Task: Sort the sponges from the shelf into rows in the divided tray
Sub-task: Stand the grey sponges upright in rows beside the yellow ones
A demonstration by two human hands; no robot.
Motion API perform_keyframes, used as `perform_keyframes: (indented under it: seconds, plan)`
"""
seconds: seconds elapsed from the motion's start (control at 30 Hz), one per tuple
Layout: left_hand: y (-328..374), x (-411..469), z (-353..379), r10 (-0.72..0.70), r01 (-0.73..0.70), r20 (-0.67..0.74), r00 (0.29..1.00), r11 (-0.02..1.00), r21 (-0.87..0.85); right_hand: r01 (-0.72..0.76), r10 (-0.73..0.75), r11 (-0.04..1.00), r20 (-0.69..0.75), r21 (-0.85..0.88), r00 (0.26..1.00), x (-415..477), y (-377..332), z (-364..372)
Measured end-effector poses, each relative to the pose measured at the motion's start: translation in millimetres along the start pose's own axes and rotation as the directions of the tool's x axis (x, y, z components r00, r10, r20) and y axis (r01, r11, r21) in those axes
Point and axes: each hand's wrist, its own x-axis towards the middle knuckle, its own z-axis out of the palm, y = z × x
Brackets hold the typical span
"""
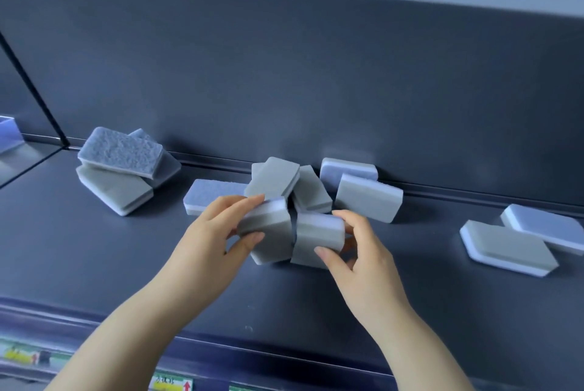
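Two grey sponges are sitting at the middle of the shelf (pixel 126 264), side by side and touching. The left hand (pixel 218 226) is gripping the left sponge (pixel 268 229), its fingers (pixel 246 201) curling over the top edge and the thumb pressing the near face. The right hand (pixel 357 251) is pinching the right sponge (pixel 316 235) between thumb and fingers. Whether either sponge is lifting clear of the shelf, I cannot tell. The divided tray is not showing in this view.

At 12 o'clock, just behind the held pair, a loose pile (pixel 275 178) is leaning together and touching them. Pulling the two out is likely to tip it or drag a neighbour along. The foam is probably giving under a light pinch, so either sponge could slip on the way to the tray.

Every sponge is a rounded-corner block: smooth grey foam, a pale layer, a bluish face. At 10 o'clock a stack (pixel 120 153) is showing a coarse, fibrous scouring side. At 3 o'clock, well apart, a flat pair (pixel 508 245) is overlapping. The shelf and its back panel (pixel 284 74) are looking matte, dark and hard.
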Motion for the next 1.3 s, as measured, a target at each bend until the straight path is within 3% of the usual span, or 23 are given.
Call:
perform_keyframes:
  seconds: [0.17,0.4,0.63,0.77,0.97,1.17,1.3]
  plan:
    - [-4,0,-10,0.039,-0.04,0.012,0.999,0.991,0.125,0.047,-0.047,0.996,0.006,-0.07,0.999,5,-5,-3]
    - [-22,-20,-68,0.067,-0.033,-0.172,0.983,0.981,0.192,0.144,-0.143,0.988,-0.016,0.052,0.99,9,-53,16]
    - [-71,-88,-171,0.008,0.058,-0.207,0.978,0.949,0.31,0.389,-0.395,0.918,0.074,0.083,0.916,-4,-154,108]
    - [-108,-142,-245,-0.054,0.143,-0.271,0.961,0.937,0.32,0.442,-0.469,0.877,0.131,0.189,0.874,-27,-225,178]
    - [-164,-206,-342,-0.095,0.262,-0.434,0.896,0.901,0.344,0.372,-0.472,0.853,0.238,0.366,0.849,-58,-309,269]
    - [-206,-228,-406,-0.099,0.288,-0.464,0.88,0.889,0.356,0.369,-0.508,0.837,0.324,0.404,0.798,-67,-369,335]
    - [-233,-215,-437,-0.091,0.277,-0.482,0.871,0.902,0.331,0.334,-0.474,0.854,0.332,0.399,0.815,-48,-394,357]
